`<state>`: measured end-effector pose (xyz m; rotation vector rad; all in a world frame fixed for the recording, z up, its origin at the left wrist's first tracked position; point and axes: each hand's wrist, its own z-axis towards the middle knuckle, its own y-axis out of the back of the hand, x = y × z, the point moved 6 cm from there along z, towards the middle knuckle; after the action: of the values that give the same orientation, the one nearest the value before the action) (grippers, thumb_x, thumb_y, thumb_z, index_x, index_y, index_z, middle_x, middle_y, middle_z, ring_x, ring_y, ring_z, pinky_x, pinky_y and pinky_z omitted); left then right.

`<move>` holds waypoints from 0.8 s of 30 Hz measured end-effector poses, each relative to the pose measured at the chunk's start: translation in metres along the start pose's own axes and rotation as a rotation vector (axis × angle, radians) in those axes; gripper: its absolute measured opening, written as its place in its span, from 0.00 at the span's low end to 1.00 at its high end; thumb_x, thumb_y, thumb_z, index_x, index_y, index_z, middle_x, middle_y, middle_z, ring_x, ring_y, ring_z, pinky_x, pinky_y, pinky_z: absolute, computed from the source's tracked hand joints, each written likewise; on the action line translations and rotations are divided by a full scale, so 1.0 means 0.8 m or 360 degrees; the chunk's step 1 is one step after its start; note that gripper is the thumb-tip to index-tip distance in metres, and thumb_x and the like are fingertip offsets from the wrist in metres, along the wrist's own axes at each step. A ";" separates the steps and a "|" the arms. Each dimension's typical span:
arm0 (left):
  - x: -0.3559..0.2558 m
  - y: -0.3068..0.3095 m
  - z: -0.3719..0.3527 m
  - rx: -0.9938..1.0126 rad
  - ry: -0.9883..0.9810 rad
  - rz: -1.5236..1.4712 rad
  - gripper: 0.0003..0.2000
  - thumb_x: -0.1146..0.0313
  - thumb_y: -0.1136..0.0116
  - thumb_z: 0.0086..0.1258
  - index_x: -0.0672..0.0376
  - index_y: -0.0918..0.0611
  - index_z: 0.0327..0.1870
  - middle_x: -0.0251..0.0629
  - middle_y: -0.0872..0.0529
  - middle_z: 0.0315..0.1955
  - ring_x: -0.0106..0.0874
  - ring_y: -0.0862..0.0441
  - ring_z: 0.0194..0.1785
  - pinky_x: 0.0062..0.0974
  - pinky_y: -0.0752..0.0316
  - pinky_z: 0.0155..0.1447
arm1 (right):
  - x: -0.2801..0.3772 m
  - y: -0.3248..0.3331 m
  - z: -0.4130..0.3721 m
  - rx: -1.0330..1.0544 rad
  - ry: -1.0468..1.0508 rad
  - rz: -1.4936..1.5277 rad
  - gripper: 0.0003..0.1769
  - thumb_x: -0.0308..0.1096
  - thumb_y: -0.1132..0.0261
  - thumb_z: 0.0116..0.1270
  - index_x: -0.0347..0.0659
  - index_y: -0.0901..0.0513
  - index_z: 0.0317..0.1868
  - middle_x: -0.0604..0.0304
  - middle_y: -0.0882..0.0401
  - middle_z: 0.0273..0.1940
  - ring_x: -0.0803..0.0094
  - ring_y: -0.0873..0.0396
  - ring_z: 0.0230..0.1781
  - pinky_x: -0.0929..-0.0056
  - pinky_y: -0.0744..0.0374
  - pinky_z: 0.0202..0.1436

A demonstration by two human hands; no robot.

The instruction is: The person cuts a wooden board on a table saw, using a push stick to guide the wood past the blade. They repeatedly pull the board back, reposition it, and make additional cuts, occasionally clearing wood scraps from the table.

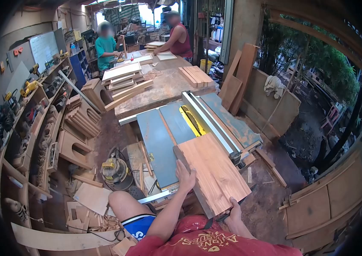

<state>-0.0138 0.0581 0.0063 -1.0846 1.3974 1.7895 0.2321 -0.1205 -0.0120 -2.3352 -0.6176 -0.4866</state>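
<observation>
At lower centre, the wooden board point(215, 168) lies beside the metal fence point(212, 126); the left hand point(186, 176), grip spread flat, braces its side, probably for steadiness; the right hand point(233, 211) clasps its near end.

the person wears a red shirt point(157, 247), on which yellow letters point(206, 240) are printed in curved rows. the shorts point(141, 222) are blue, with white lettering point(138, 235). the left hand point(186, 176) and the right hand point(234, 211) are bare.

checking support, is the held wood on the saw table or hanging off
Partly off: the wood has its far end over the saw table, near end beyond the front edge.
</observation>
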 end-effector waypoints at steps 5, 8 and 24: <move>-0.003 0.008 -0.011 -0.0054 0.0023 -0.0003 0.45 0.56 0.44 0.76 0.75 0.55 0.81 0.67 0.53 0.82 0.56 0.58 0.86 0.50 0.65 0.86 | -0.004 -0.006 -0.021 -0.0026 -0.0042 -0.0012 0.10 0.39 0.34 0.72 0.43 0.23 0.43 0.67 0.32 0.22 0.79 0.39 0.14 0.77 0.36 0.13; -0.010 0.009 -0.008 -0.0088 -0.0028 -0.0013 0.44 0.57 0.45 0.77 0.75 0.54 0.81 0.68 0.52 0.81 0.56 0.57 0.86 0.50 0.64 0.86 | -0.001 -0.004 -0.015 -0.0077 -0.0035 -0.0035 0.10 0.39 0.34 0.72 0.43 0.23 0.43 0.67 0.32 0.22 0.79 0.39 0.14 0.78 0.36 0.13; -0.012 0.014 -0.007 -0.0094 -0.0039 0.0088 0.45 0.56 0.44 0.76 0.77 0.53 0.81 0.71 0.49 0.80 0.60 0.52 0.84 0.52 0.59 0.84 | 0.005 -0.022 -0.039 -0.0112 -0.0072 -0.0211 0.10 0.43 0.32 0.70 0.50 0.22 0.38 0.72 0.29 0.21 0.82 0.39 0.12 0.80 0.32 0.15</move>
<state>-0.0172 0.0499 0.0193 -1.0603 1.3802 1.8883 0.2204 -0.1289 0.0207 -2.3872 -0.7922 -0.5244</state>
